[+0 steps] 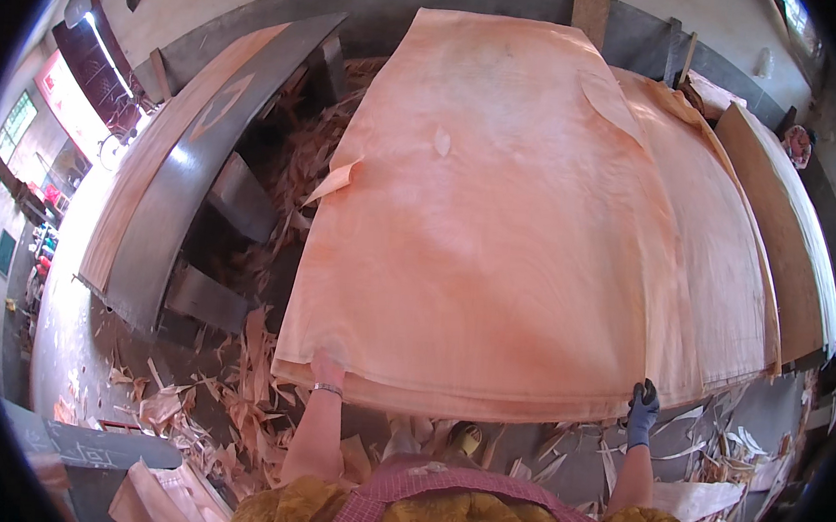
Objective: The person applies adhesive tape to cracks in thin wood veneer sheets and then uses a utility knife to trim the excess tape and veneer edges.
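Observation:
A large, thin sheet of pinkish-orange wood veneer (476, 245) lies on top of a stack in front of me, reaching far away from me. My left hand (328, 364), bare with a band at the wrist, rests on the sheet near its close left corner. Its fingers look stretched out over the surface, though slightly blurred. At the close right corner, my right hand (643, 401) wears a dark grey glove and is closed on the veneer's edge. A torn flap (337, 179) curls up at the sheet's left side.
More veneer sheets (725, 251) are stacked on the right, beside a brown board (774, 225). To the left stands a long grey bench (169, 184) with wooden strips along it. Veneer scraps (238, 394) litter the floor around my feet.

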The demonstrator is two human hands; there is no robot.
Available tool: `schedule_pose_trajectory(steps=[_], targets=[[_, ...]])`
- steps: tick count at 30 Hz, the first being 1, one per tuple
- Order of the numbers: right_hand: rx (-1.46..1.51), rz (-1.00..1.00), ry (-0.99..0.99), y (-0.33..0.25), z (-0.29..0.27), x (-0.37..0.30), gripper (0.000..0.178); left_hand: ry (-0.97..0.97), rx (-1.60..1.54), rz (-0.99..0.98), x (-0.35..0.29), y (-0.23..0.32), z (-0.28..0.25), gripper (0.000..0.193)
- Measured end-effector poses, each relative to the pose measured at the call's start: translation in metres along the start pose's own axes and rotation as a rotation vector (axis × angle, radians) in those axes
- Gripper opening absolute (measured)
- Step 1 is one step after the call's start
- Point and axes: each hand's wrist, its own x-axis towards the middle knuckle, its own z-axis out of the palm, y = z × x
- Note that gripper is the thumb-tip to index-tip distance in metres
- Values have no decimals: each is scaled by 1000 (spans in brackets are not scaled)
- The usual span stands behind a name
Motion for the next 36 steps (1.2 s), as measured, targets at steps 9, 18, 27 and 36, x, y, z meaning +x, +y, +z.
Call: schedule_pose_trajectory(steps=[9,18,27,36], targets=[[10,-63,-58,34,-8,31,41,18,23,-23,-4,9,-30,43],[-331,-189,-205,78,3,34,50,258,-106,341,-41,68,-16,26],[-164,-124,-267,84,16,19,49,495,350,189,16,86,-59,20],[-344,-221,-221,97,11,-4,48,531,701,123,36,100,-102,23]])
